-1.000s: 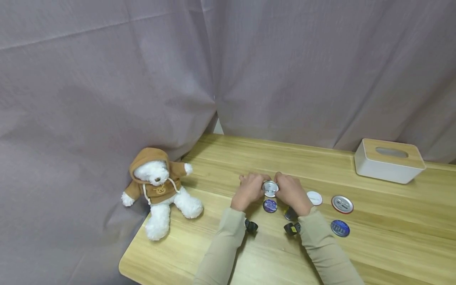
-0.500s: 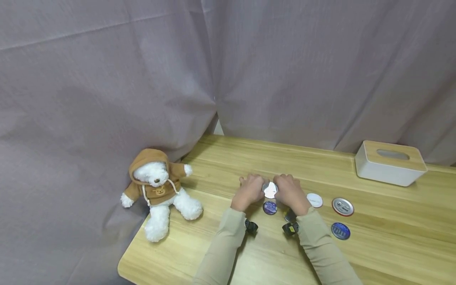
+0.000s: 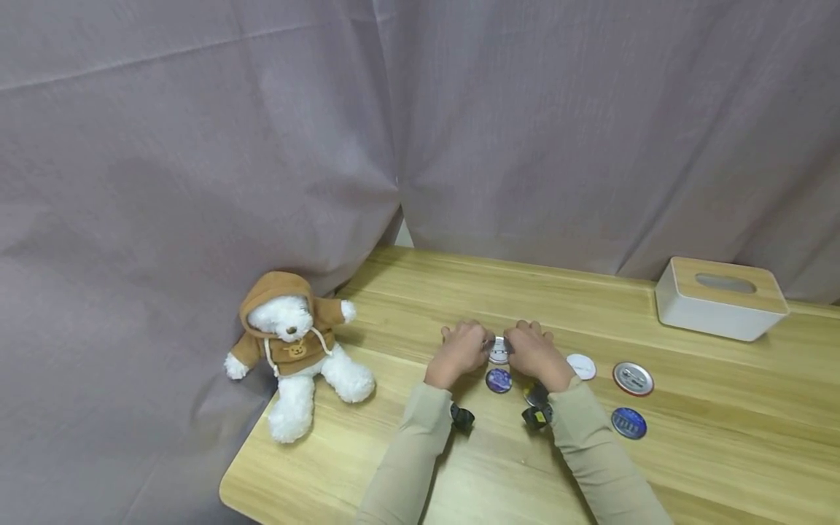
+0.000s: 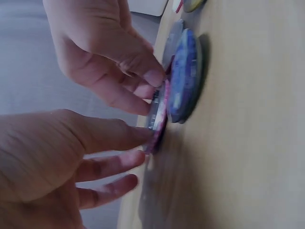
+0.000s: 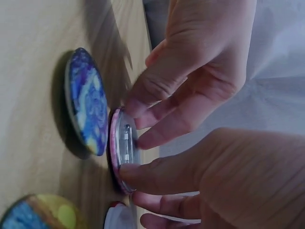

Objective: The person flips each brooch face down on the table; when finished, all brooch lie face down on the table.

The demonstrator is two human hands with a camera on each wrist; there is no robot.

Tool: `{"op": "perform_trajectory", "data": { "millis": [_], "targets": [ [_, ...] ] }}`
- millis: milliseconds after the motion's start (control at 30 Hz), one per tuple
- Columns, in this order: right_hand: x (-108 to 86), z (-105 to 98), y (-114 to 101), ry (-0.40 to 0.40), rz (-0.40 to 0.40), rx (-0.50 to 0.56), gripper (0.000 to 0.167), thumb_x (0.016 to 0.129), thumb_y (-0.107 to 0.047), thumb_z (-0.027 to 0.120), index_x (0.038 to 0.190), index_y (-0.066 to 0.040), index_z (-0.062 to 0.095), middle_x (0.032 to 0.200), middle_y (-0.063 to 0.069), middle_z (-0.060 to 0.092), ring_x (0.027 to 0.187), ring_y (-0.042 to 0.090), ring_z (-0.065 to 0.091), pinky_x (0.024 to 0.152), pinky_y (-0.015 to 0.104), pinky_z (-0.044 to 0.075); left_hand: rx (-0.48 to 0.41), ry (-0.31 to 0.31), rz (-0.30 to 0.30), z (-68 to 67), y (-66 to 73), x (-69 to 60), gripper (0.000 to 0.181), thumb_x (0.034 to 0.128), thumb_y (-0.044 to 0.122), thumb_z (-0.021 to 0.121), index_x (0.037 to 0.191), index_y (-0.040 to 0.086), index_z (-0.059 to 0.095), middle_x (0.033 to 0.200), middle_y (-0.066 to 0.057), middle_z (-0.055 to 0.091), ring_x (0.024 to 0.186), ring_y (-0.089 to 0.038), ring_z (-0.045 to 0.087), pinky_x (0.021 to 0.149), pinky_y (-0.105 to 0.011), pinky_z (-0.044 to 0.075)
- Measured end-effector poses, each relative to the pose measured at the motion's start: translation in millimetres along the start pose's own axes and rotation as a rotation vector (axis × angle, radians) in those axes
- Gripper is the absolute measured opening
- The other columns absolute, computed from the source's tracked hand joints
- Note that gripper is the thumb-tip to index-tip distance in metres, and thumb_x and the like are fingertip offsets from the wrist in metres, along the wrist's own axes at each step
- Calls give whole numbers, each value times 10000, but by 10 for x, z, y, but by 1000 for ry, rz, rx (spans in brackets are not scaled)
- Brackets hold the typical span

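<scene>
A round badge [image 3: 499, 351] lies back up between the two hands, its silver back and pin [image 5: 127, 143] visible in the right wrist view, with a pink rim. The left hand [image 3: 463, 351] pinches its left edge with thumb and fingers; the right hand [image 3: 537, 355] pinches its right edge. In the left wrist view the left hand [image 4: 52, 157] and right hand [image 4: 107, 52] both have fingertips on the pink-rimmed badge [image 4: 158, 117]. Just nearer the person is a blue-purple badge [image 3: 499, 380]; a yellow-and-blue badge [image 3: 536, 394] sits partly under the right wrist.
Right of the hands lie a white badge [image 3: 581, 367], a silver-backed badge with red rim [image 3: 633, 378] and a blue badge [image 3: 629, 423]. A tissue box [image 3: 722, 299] stands at the back right. A white plush bear in a brown hoodie [image 3: 294, 356] sits at the left table edge.
The badge between the hands has tilted slightly, its bright glare giving way to a visible pin. Both hands keep their hold in nearly the same place.
</scene>
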State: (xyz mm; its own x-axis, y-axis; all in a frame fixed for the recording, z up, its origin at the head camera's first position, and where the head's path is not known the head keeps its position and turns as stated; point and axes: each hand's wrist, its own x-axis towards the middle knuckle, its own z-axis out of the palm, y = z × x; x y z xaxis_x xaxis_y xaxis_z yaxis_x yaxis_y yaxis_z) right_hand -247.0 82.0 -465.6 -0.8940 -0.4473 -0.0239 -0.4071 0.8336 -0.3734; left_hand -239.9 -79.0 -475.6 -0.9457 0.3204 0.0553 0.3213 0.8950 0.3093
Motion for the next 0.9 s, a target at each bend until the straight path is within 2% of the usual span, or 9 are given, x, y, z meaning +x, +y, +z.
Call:
{"op": "perform_trajectory", "data": {
  "millis": [100,233,400,600,700,900],
  "targets": [
    [-49,10,5,20,-8,-1,140,732,18,641,856,-42,620,911,146,546,876,349,471,771,529,388,16,39,-1,32,12,-32,116,920,165,707,1015,182,771,1039,-15,701,1002,-236,627,884,-536,415],
    [-130,-6,-14,65,-37,-3,112,788,10,630,889,-38,626,919,144,554,878,357,483,761,538,390,43,97,20,48,33,-80,150,924,182,685,1047,194,770,1012,-4,699,961,-219,627,882,-539,413],
    [-231,-53,-67,111,-86,4,255,791,10,647,1044,1,678,944,136,577,934,387,509,809,597,399,25,138,62,-6,69,-152,180,901,151,679,1052,196,766,992,-4,694,946,-221,626,892,-528,403],
    [-319,-94,-130,34,-109,-5,346,737,32,673,1082,10,696,965,118,608,953,372,521,846,610,405,4,87,65,-51,78,-260,275,859,107,727,1115,196,769,1049,2,717,967,-210,625,945,-539,377],
    [-365,-93,-129,3,-97,-12,349,705,48,691,1051,-1,700,972,110,619,959,359,526,861,607,403,10,55,82,-55,80,-311,263,838,96,757,1084,191,770,1029,8,722,949,-198,620,949,-532,377],
    [-442,-63,-99,-14,-85,12,370,626,18,764,991,-15,714,938,95,620,936,340,524,839,589,405,22,7,105,-35,69,-386,252,772,58,773,995,176,772,955,25,713,871,-172,588,878,-458,377]
  ]
}}
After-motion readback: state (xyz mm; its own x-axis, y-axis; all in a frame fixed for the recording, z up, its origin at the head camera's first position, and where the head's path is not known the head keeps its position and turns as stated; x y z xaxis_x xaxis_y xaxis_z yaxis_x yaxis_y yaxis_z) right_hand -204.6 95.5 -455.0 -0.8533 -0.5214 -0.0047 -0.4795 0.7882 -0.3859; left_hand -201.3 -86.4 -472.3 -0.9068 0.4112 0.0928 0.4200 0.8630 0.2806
